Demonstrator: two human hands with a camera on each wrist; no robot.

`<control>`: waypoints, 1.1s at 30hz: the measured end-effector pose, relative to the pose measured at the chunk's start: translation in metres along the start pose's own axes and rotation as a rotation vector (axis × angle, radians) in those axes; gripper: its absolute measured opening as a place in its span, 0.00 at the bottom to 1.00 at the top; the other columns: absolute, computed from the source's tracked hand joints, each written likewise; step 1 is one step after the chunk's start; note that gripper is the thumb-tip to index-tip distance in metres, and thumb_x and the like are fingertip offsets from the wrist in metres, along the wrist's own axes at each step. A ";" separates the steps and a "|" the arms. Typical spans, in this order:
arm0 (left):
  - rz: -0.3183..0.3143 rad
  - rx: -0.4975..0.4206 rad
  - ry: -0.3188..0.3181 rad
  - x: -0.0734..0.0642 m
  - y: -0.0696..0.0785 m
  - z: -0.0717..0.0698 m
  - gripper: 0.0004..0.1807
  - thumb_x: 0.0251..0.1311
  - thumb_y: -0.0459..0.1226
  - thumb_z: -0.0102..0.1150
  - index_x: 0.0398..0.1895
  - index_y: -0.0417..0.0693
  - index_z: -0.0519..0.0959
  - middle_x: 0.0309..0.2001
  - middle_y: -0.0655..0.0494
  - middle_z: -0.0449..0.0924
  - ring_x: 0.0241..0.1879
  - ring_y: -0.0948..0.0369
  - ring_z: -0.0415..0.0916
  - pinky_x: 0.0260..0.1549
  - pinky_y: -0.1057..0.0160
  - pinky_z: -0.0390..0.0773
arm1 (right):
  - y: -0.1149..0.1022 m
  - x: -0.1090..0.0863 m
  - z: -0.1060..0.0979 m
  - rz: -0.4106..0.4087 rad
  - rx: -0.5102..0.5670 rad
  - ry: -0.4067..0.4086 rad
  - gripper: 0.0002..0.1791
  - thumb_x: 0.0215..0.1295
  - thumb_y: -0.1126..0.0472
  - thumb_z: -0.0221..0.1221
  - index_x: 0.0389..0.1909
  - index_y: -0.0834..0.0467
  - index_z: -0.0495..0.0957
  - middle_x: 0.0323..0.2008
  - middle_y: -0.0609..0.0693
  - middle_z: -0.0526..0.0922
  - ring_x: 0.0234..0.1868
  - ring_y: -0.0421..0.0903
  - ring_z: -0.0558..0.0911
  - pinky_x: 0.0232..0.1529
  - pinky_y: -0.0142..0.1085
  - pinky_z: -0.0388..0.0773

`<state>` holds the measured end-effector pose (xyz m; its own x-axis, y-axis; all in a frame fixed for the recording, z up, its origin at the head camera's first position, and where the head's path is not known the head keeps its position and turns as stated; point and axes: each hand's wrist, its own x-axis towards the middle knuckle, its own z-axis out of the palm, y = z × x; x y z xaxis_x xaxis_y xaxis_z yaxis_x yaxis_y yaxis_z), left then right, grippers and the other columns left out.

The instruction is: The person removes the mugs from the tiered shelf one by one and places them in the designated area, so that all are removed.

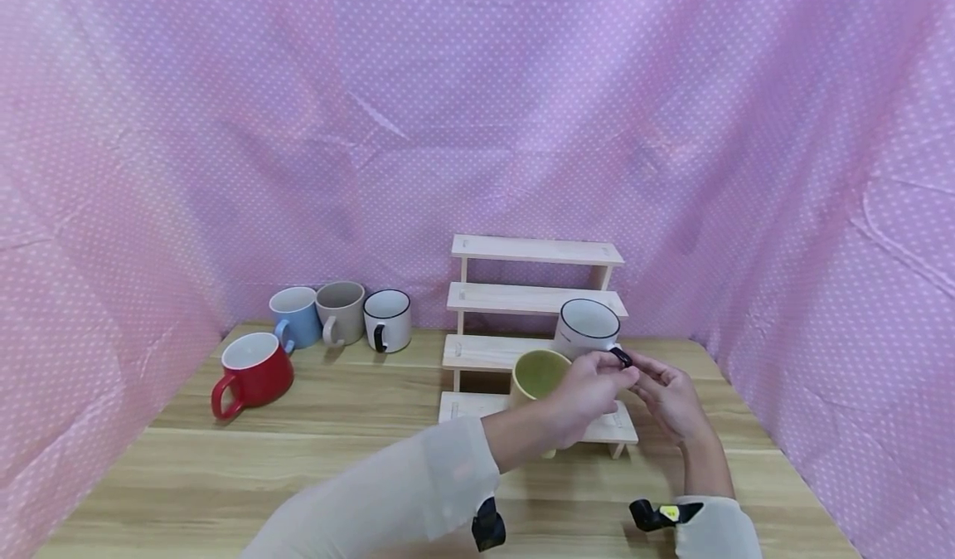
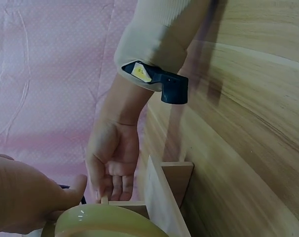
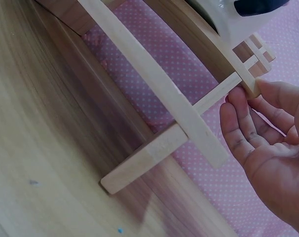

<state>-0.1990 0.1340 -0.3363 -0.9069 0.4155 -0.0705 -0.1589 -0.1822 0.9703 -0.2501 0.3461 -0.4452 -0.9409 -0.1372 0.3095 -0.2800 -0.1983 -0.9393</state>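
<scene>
A white mug [image 1: 578, 345] with a dark rim stands on the second step from the bottom of a wooden tiered shelf [image 1: 537, 248]. My left hand [image 1: 593, 389] pinches its black handle; in the left wrist view the thumb of that hand [image 2: 26, 197] partly hides the handle. With thumb above and fingers below, my right hand [image 3: 273, 133] grips the end of a shelf board [image 3: 228, 59], plainest in the right wrist view. On the lowest step, a yellow-green mug [image 1: 539, 374] sits partly behind my left hand and forearm.
To the left on the wooden table [image 1: 358, 451] are a red mug [image 1: 257, 372], a blue mug [image 1: 301, 320], a grey-beige mug [image 1: 343, 314] and another white mug [image 1: 390, 327] with a black handle. A pink dotted curtain [image 1: 418, 111] hangs behind and at both sides.
</scene>
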 end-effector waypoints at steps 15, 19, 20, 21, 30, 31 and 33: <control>0.034 0.029 0.020 0.010 -0.011 0.010 0.18 0.70 0.31 0.61 0.60 0.35 0.76 0.58 0.44 0.80 0.57 0.54 0.77 0.56 0.50 0.80 | -0.001 -0.002 0.000 0.041 -0.020 0.060 0.18 0.76 0.72 0.53 0.49 0.47 0.83 0.50 0.42 0.86 0.53 0.35 0.83 0.56 0.27 0.79; 0.060 0.049 0.057 0.014 -0.014 0.012 0.12 0.71 0.33 0.60 0.53 0.36 0.78 0.50 0.50 0.82 0.54 0.55 0.78 0.61 0.50 0.77 | 0.000 -0.001 0.000 0.029 -0.016 0.055 0.18 0.76 0.72 0.53 0.49 0.47 0.84 0.49 0.43 0.87 0.53 0.36 0.84 0.55 0.28 0.80; 0.068 0.059 0.073 0.015 -0.014 0.013 0.10 0.71 0.33 0.60 0.51 0.37 0.79 0.48 0.51 0.82 0.53 0.56 0.78 0.61 0.50 0.76 | 0.000 -0.001 0.000 0.027 -0.016 0.056 0.18 0.76 0.72 0.53 0.49 0.47 0.85 0.49 0.43 0.87 0.52 0.36 0.84 0.55 0.28 0.80; 0.073 0.070 0.088 0.016 -0.015 0.014 0.09 0.72 0.34 0.60 0.49 0.39 0.79 0.46 0.52 0.82 0.52 0.57 0.77 0.62 0.50 0.76 | 0.000 0.000 0.000 0.029 -0.020 0.057 0.18 0.76 0.72 0.53 0.48 0.47 0.85 0.49 0.43 0.87 0.52 0.36 0.84 0.54 0.28 0.80; 0.128 0.153 0.200 0.020 -0.021 0.019 0.09 0.74 0.40 0.57 0.40 0.44 0.80 0.37 0.58 0.78 0.40 0.63 0.74 0.44 0.62 0.80 | -0.001 -0.001 0.001 0.064 -0.034 0.083 0.15 0.76 0.70 0.55 0.48 0.48 0.84 0.48 0.44 0.88 0.51 0.37 0.84 0.54 0.28 0.81; 0.132 0.154 0.211 0.019 -0.020 0.020 0.09 0.74 0.40 0.58 0.39 0.44 0.80 0.36 0.58 0.78 0.39 0.64 0.74 0.42 0.63 0.79 | -0.001 -0.001 0.001 0.062 -0.031 0.079 0.15 0.76 0.70 0.54 0.48 0.48 0.84 0.48 0.44 0.88 0.51 0.37 0.84 0.55 0.28 0.80; 0.130 0.154 0.228 0.018 -0.019 0.021 0.09 0.73 0.40 0.59 0.38 0.44 0.80 0.34 0.59 0.77 0.37 0.64 0.74 0.38 0.65 0.79 | -0.001 -0.001 0.001 0.059 -0.034 0.071 0.15 0.76 0.70 0.54 0.49 0.48 0.84 0.49 0.44 0.88 0.52 0.37 0.84 0.56 0.28 0.80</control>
<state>-0.2040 0.1640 -0.3514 -0.9827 0.1834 0.0236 0.0097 -0.0763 0.9970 -0.2488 0.3453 -0.4448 -0.9668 -0.0781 0.2433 -0.2288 -0.1587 -0.9604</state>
